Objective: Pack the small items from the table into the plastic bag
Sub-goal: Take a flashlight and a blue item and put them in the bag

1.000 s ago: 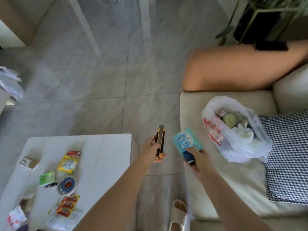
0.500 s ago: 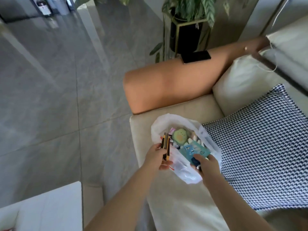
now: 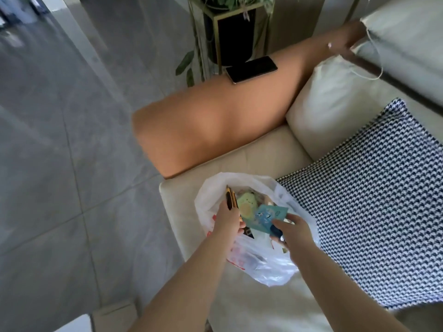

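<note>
A white plastic bag [image 3: 261, 264] with red print lies open on the cream sofa seat [image 3: 239, 159]. Inside it I see a green plush toy [image 3: 247, 207] among other small items. My left hand [image 3: 227, 221] grips a yellow and black utility knife [image 3: 231, 200] over the left side of the bag's mouth. My right hand [image 3: 291, 232] holds a teal packet [image 3: 268, 218] with cartoon print, together with a small dark blue item [image 3: 275, 230], over the bag's opening.
An orange sofa armrest [image 3: 211, 125] carries a black phone [image 3: 251, 69]. A black and white patterned cushion [image 3: 374, 195] lies right of the bag. A potted plant in a black stand [image 3: 230, 32] is behind the armrest. A white table corner [image 3: 74, 325] shows at bottom left.
My view swung from the table to the sofa. Both hands moved with the knife and the teal packet from beside the sofa to over the bag's open mouth.
</note>
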A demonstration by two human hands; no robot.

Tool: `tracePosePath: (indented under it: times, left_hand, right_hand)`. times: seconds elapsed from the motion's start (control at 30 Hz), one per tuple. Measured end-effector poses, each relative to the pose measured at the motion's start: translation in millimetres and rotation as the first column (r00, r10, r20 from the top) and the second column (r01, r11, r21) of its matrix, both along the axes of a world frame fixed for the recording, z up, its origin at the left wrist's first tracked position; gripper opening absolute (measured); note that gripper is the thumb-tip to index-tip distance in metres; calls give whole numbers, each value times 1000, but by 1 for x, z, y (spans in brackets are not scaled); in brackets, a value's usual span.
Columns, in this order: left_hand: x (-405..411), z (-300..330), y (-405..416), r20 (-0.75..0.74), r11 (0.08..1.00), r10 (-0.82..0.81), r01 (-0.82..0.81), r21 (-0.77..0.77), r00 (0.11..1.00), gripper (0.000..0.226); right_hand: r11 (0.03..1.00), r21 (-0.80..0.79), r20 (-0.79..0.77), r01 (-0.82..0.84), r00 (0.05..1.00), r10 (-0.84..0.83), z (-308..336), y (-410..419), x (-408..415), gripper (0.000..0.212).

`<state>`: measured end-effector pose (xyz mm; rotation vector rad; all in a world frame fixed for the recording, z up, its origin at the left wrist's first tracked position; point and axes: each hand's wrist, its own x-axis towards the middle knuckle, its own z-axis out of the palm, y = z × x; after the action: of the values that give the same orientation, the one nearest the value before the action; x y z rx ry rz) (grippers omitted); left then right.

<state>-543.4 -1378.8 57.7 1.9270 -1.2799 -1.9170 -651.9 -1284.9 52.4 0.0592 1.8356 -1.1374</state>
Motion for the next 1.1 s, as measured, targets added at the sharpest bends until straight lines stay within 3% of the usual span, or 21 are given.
tracePosePath:
  times: [0.1,0.27,0.47,0.6,0.73,0.9,1.1]
  left_hand:
    - [-2,-14,-8,4,998,-68,68,-15,998,55]
    - [16,-20,1,6,987,-145,144,67,989,56]
    - [40,-16,15,92,968,-230,218,126,969,37]
    - [66,-14,35,124,969,-236,224,101,964,32]
    - [108,-11,69,196,974,-225,222,38,954,29]
    - [177,-9,128,256,989,-143,132,63,956,28]
    - [265,-17,207,377,991,-66,17,131,924,40]
  right_hand:
    - [999,25,-33,-34,999,35,-15,-18,4,35]
    - [967,198,-110,-159,977,183,-34,-13,12,44]
    - [896,288,-182,-338,899,398,-21,2,21,39]
    - [757,316,-291,-572,701,651,0,12,43,32]
    - [509,426,-308,-748,410,859,12,28,78,32]
    - [325,466,-310,-823,193,931,5,65,133,31]
    - [13,527,-283,-850,-161,945,-9,104,210,38]
